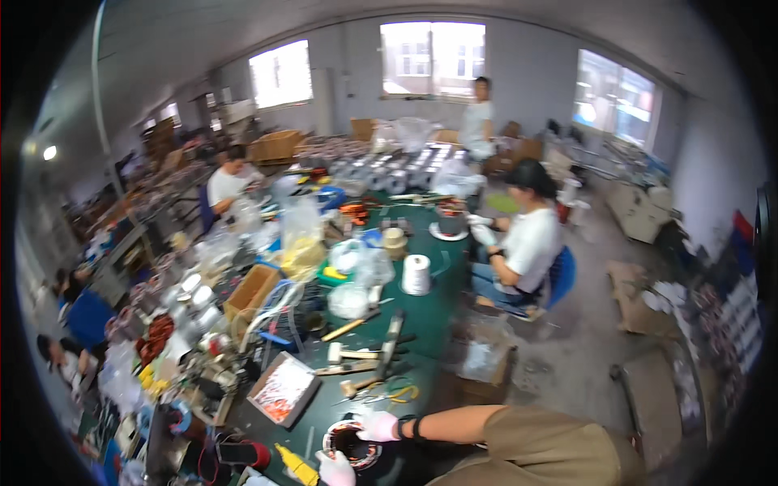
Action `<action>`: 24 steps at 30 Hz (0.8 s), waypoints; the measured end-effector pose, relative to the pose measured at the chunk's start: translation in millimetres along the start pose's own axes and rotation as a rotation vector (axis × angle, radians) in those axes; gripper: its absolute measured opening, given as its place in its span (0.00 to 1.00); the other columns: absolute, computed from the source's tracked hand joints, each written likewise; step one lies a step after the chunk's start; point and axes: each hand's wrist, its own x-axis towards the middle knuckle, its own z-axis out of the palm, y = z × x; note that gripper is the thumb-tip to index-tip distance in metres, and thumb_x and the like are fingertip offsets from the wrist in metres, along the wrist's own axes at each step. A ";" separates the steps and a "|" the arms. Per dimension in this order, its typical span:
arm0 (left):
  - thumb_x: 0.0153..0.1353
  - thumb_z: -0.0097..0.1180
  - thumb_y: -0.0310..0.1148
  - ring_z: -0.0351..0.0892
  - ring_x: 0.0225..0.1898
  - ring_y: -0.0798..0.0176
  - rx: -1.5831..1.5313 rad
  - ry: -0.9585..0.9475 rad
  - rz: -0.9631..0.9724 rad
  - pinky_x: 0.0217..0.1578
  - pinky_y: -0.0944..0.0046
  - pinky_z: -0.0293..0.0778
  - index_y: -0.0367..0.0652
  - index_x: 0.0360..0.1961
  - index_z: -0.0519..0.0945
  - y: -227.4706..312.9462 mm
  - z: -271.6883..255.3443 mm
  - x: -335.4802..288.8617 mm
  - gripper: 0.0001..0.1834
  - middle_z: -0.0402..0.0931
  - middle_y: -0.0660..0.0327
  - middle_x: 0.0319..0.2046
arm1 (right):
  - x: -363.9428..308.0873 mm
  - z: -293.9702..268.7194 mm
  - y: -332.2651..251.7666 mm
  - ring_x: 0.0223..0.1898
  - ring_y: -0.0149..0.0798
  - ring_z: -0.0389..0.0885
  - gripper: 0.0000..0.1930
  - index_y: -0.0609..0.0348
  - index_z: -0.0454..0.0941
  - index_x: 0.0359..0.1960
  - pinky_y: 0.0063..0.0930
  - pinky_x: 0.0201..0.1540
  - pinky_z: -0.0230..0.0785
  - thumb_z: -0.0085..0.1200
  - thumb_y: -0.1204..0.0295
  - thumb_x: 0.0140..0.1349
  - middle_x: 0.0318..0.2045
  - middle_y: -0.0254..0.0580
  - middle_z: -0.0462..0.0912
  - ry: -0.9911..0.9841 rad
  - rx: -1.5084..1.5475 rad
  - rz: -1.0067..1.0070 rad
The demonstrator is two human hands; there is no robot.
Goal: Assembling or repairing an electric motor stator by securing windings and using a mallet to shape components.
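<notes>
A ring-shaped motor stator (374, 456) with a pale rim and a dark, reddish-brown inside lies at the near edge of the green table. My right hand (378, 426), in a white glove with black bands at the wrist, is closed on its upper right rim. At the lower left rim is my left hand (335, 468), also gloved, its fingers bent against the ring; they are partly blurred. Just left of that hand lies a yellow object (297, 465), its kind unclear. A shallow box (305, 387) of small orange and white pieces stands beyond the stator.
Hammers (356, 354), yellow-handled scissors (403, 394) and a white spool (416, 275) lie along the green table (429, 324). Clutter, bags and a cardboard box (251, 293) fill its left side. A co-worker (531, 243) sits at the right edge; other people are farther back.
</notes>
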 end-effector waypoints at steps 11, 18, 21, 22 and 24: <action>0.75 0.44 0.49 0.83 0.45 0.33 0.083 -0.045 0.165 0.47 0.41 0.78 0.34 0.54 0.73 -7.6 -15.9 -12.2 0.25 0.82 0.38 0.43 | -14.7 0.1 -31.2 0.45 0.60 0.86 0.27 0.60 0.74 0.62 0.51 0.49 0.78 0.54 0.61 0.63 0.44 0.59 0.87 0.017 -0.086 0.157; 0.66 0.60 0.46 0.84 0.40 0.29 -0.109 0.082 -0.068 0.44 0.37 0.77 0.38 0.53 0.70 -30.1 11.5 -13.0 0.25 0.83 0.35 0.34 | -18.0 -6.5 -40.8 0.40 0.61 0.86 0.19 0.52 0.81 0.52 0.52 0.45 0.78 0.52 0.59 0.63 0.38 0.58 0.87 -0.017 -0.114 0.082; 0.68 0.56 0.50 0.83 0.40 0.29 -0.208 0.072 -0.047 0.44 0.36 0.77 0.40 0.49 0.76 -13.2 6.5 -5.1 0.22 0.84 0.38 0.35 | -14.7 1.5 -13.0 0.38 0.61 0.86 0.18 0.54 0.80 0.50 0.54 0.42 0.78 0.50 0.60 0.64 0.35 0.58 0.85 -0.014 -0.206 -0.054; 0.69 0.55 0.49 0.83 0.40 0.29 -0.185 0.107 0.000 0.44 0.36 0.77 0.41 0.49 0.75 -10.8 10.9 5.3 0.21 0.84 0.38 0.35 | -14.6 -17.1 -25.3 0.37 0.63 0.85 0.17 0.54 0.76 0.50 0.55 0.40 0.77 0.50 0.59 0.67 0.34 0.59 0.85 -0.014 -0.106 0.104; 0.69 0.54 0.47 0.83 0.40 0.30 -0.158 0.042 -0.071 0.44 0.36 0.77 0.42 0.52 0.73 -11.1 10.7 7.3 0.21 0.84 0.38 0.34 | -18.9 -16.2 -25.5 0.39 0.64 0.85 0.18 0.55 0.71 0.50 0.55 0.42 0.76 0.53 0.55 0.69 0.34 0.61 0.85 0.044 -0.014 0.166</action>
